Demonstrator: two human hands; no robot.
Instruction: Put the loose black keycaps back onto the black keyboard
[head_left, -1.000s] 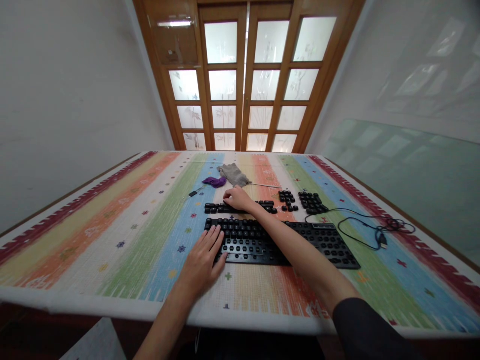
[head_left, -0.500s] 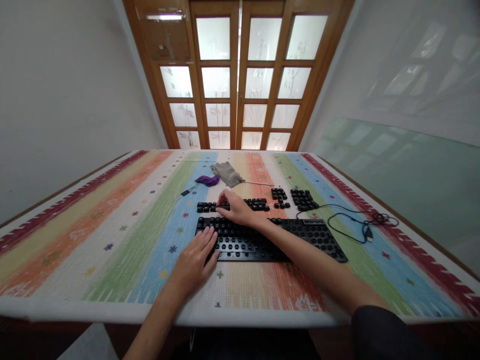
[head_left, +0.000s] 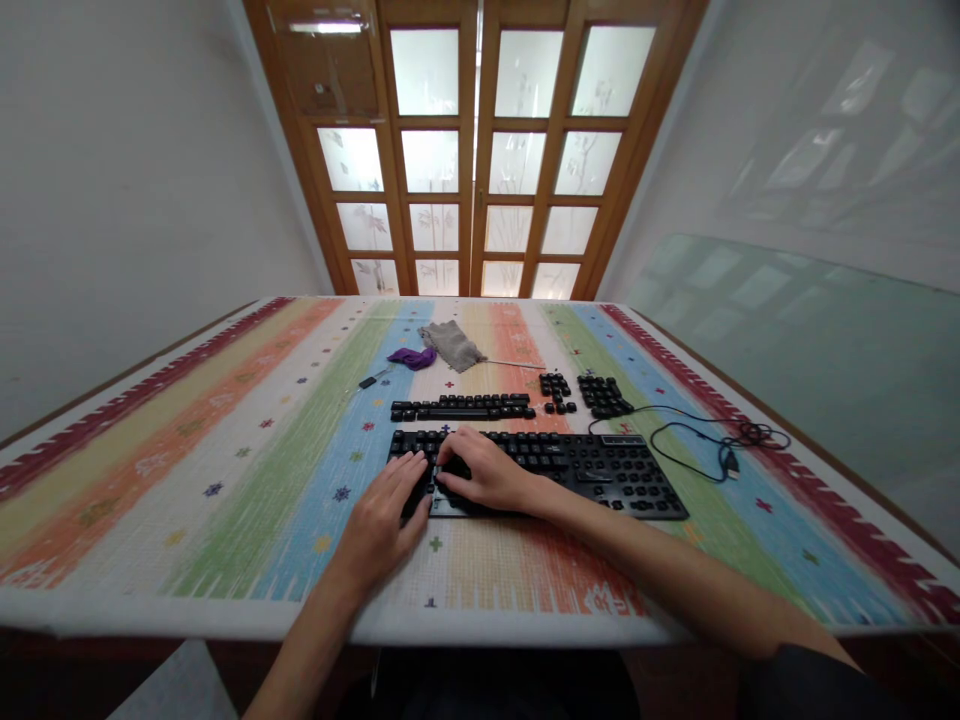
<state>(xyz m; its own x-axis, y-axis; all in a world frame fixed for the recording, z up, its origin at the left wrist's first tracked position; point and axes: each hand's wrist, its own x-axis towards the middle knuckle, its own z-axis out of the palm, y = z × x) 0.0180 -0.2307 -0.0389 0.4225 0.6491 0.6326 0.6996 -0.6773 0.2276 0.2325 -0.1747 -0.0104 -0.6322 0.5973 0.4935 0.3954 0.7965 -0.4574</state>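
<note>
A black keyboard (head_left: 600, 470) lies on the striped tablecloth (head_left: 225, 480) in front of me. My left hand (head_left: 386, 510) rests flat on its left end, fingers stretched out together. My right hand (head_left: 484, 478) sits on the keyboard's left part beside the left hand, its fingers bent down and pinched at the keys; what they hold, if anything, is hidden. Just behind the keyboard lies a row of loose black keycaps (head_left: 461, 408), with two smaller groups of keycaps (head_left: 556, 392) (head_left: 604, 395) to its right.
The keyboard's cable (head_left: 697, 440) loops off to the right and ends in a USB plug (head_left: 726, 455). Farther back lie a grey cloth (head_left: 457, 345), a purple item (head_left: 412, 357), a small black tool (head_left: 367, 381) and a thin stick (head_left: 514, 364). Wooden glazed doors (head_left: 472, 150) stand behind the table.
My right hand has drawn back from the row of loose keycaps onto the keyboard's left part, next to the left hand. The left hand has stayed on the keyboard's end.
</note>
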